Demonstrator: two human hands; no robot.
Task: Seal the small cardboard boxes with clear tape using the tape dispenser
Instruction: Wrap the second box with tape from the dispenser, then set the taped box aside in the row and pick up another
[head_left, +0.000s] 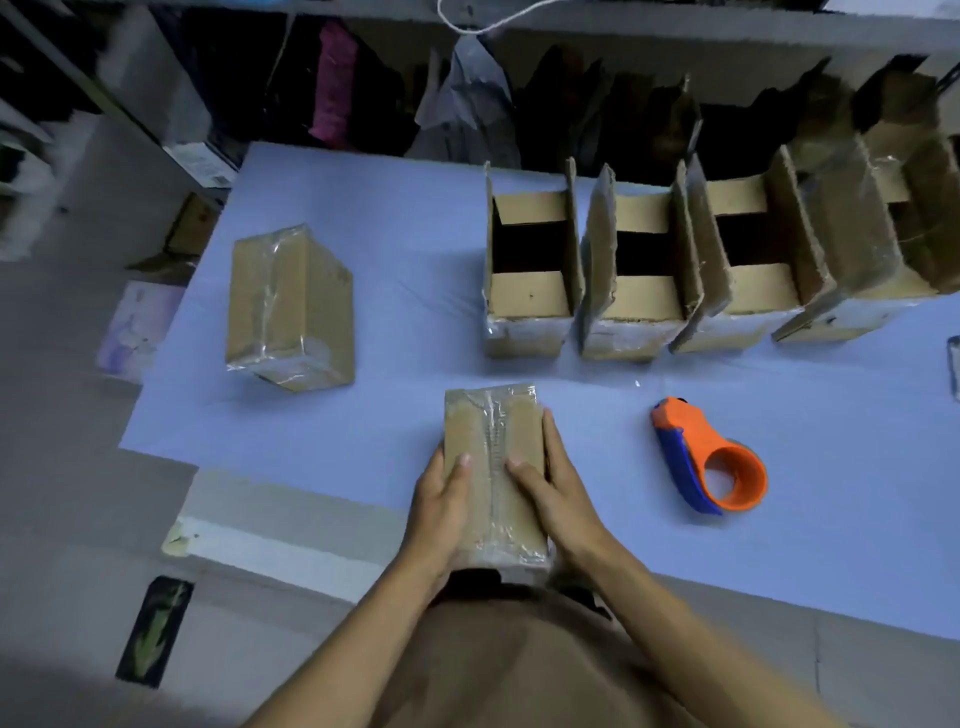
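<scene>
A small cardboard box (491, 441) stands at the near edge of the blue table, its top flaps closed under a strip of clear tape along the seam. My left hand (441, 509) holds its left side with the thumb lying on top. My right hand (556, 493) holds the right side, thumb also on the taped top. An orange and blue tape dispenser (711, 460) lies on the table to the right of the box, apart from both hands. A second taped box (288, 306) lies on its side at the left.
Several open cardboard boxes (530, 265) with raised flaps stand in a row across the back right of the blue table (395, 249). Shelves with dark clothing run behind. A dark phone-like object (955, 366) shows at the right edge.
</scene>
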